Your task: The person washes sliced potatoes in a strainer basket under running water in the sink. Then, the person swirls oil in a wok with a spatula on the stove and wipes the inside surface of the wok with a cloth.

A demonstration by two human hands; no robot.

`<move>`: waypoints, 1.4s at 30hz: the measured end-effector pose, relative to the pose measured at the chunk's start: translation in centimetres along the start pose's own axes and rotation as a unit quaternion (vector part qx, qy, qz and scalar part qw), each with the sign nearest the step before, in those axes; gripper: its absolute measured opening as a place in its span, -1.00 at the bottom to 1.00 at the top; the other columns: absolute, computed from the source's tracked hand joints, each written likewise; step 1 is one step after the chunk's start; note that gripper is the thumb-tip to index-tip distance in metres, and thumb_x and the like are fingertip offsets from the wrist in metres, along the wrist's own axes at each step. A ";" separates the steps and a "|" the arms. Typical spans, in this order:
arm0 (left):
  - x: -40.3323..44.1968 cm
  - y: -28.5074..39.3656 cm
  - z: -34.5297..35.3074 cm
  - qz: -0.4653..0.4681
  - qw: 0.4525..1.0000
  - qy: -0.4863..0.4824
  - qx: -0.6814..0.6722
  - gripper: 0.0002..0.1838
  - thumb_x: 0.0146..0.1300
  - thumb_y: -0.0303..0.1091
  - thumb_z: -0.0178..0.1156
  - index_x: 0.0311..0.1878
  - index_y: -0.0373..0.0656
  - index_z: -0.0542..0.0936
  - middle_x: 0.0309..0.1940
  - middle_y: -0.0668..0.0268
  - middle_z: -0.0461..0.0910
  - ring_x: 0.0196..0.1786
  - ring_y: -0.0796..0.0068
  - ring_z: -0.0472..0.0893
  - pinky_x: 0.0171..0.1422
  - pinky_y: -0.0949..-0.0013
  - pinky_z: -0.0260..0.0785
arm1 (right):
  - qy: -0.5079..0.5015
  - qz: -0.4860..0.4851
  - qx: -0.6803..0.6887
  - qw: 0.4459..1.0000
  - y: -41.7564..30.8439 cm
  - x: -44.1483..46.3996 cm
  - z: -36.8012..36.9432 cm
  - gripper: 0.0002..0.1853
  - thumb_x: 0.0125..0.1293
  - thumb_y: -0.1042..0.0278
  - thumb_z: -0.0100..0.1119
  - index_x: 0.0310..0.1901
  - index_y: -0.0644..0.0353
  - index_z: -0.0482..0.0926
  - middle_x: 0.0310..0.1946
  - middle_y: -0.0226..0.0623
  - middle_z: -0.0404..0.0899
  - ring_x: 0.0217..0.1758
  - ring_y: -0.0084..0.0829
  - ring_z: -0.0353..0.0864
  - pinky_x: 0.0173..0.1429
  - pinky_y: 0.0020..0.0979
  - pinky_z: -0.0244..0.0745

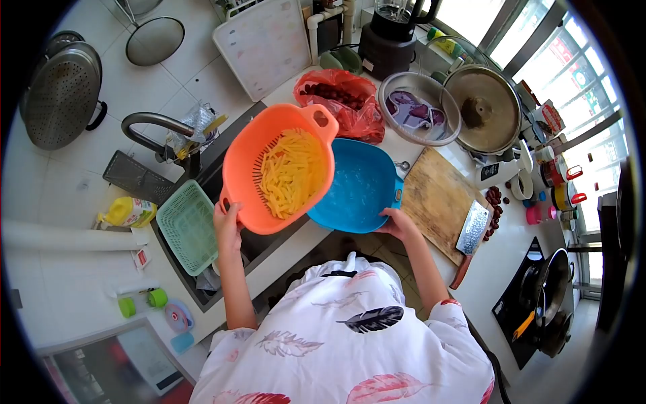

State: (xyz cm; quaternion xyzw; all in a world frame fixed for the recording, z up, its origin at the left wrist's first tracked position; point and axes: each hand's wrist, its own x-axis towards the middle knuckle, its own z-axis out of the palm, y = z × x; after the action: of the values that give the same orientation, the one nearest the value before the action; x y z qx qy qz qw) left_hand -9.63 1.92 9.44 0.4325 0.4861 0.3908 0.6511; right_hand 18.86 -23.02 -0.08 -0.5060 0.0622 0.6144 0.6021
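My left hand [227,227] grips the lower left rim of an orange colander [235,168], which is tilted and holds yellow cut strips [289,176]. Beneath and to the right of it is a blue basin [356,192], apparently with some clear liquid in it. My right hand [398,223] holds the basin's rim near its handle at the lower right. The colander overlaps the basin's left side. Right of the basin lies a wooden cutting board [434,195], and a cleaver [471,232] rests on its right edge.
A sink with a faucet [151,120] and a green basket [190,225] is at the left. Behind are a red bag [343,101], a steel bowl [420,131] with purple slices, and a large lid [481,108]. A wok [555,286] stands on the stove at right.
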 end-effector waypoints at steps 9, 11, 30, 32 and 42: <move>-4.5 -0.7 -6.3 0.036 0.991 0.115 -0.059 -0.63 0.02 -0.44 0.12 -0.05 -0.22 0.36 -0.24 0.33 0.48 -0.35 0.59 0.55 -0.38 0.53 0.51 | 0.063 -0.060 0.060 0.994 -2.3 -3.0 3.0 -0.39 -0.17 0.68 -0.20 0.07 0.41 0.07 -0.03 0.08 0.26 -0.11 0.14 0.42 -0.17 0.08 0.51; -4.2 -1.4 -7.7 0.017 0.989 0.144 -0.018 -0.62 0.02 -0.46 0.13 -0.05 -0.23 0.35 -0.23 0.32 0.47 -0.33 0.57 0.55 -0.42 0.52 0.51 | 0.071 -0.065 0.057 0.994 -2.7 -3.7 3.5 -0.40 -0.16 0.68 -0.19 0.06 0.44 0.08 -0.05 0.10 0.27 -0.12 0.13 0.43 -0.20 0.08 0.52; 2.9 -10.2 -4.0 0.013 0.976 0.186 0.111 -0.71 -0.07 -0.46 0.23 -0.44 -0.20 0.25 -0.47 0.27 0.41 -0.50 0.48 0.54 -0.57 0.42 0.49 | 0.092 -0.196 -0.147 0.965 -11.3 -2.8 11.7 -0.41 -0.15 0.70 -0.21 0.07 0.33 0.20 -0.14 -0.05 0.41 -0.29 -0.12 0.55 -0.35 -0.17 0.61; 4.2 -12.2 -3.7 0.001 0.978 0.187 0.094 -0.69 -0.08 -0.46 0.24 -0.44 -0.20 0.25 -0.48 0.25 0.41 -0.50 0.47 0.54 -0.58 0.42 0.49 | 0.098 -0.218 -0.166 0.957 -10.9 -2.1 13.3 -0.42 -0.15 0.70 -0.21 0.07 0.32 0.22 -0.15 -0.07 0.41 -0.28 -0.13 0.55 -0.35 -0.18 0.61; 6.2 -16.2 -3.4 -0.096 0.968 0.232 0.004 -0.64 -0.15 -0.46 0.28 -0.35 -0.24 0.28 -0.37 0.20 0.44 -0.42 0.43 0.54 -0.53 0.38 0.49 | 0.071 -0.293 -0.251 0.920 -11.4 2.3 17.5 -0.42 -0.12 0.68 -0.26 0.08 0.27 0.29 -0.23 -0.13 0.47 -0.30 -0.20 0.56 -0.37 -0.27 0.60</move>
State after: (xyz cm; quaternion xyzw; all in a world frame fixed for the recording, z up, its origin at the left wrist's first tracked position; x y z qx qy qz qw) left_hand -10.13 3.08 -8.15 0.2842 0.6647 0.4141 0.5531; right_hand 19.01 -6.47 12.82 -0.6787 -0.2027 0.3682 0.6022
